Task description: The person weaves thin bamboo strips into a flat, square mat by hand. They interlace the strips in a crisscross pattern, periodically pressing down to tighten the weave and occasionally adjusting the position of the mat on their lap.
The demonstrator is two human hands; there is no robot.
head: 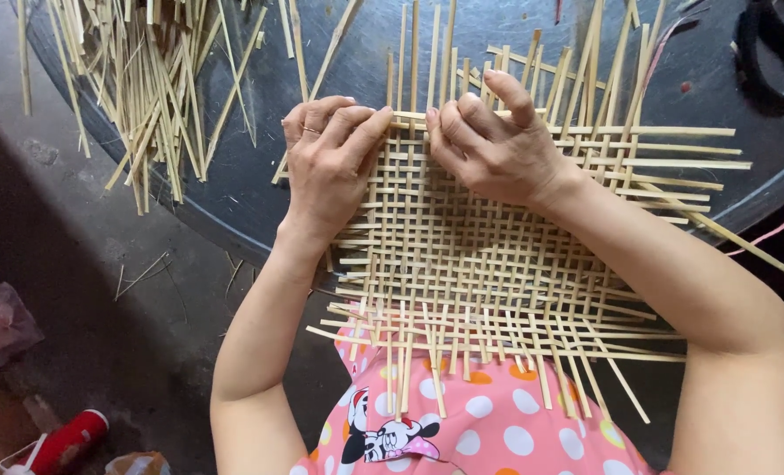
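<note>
A flat woven mat of pale bamboo strips [480, 264] lies on a dark round table, its near edge hanging over my lap. My left hand [326, 163] presses on the mat's far left part, fingers curled over the top cross strip, a ring on one finger. My right hand [493, 145] rests beside it on the far middle of the mat, fingertips pinching the same cross strip [638, 131], index finger raised. Loose strip ends stick out on all sides of the weave.
A heap of loose bamboo strips [159, 79] lies on the round dark table [251, 207] at the far left. A black strap [774, 48] sits at the far right. On the floor to the left are a red can [66, 440] and a pink bag [0, 325].
</note>
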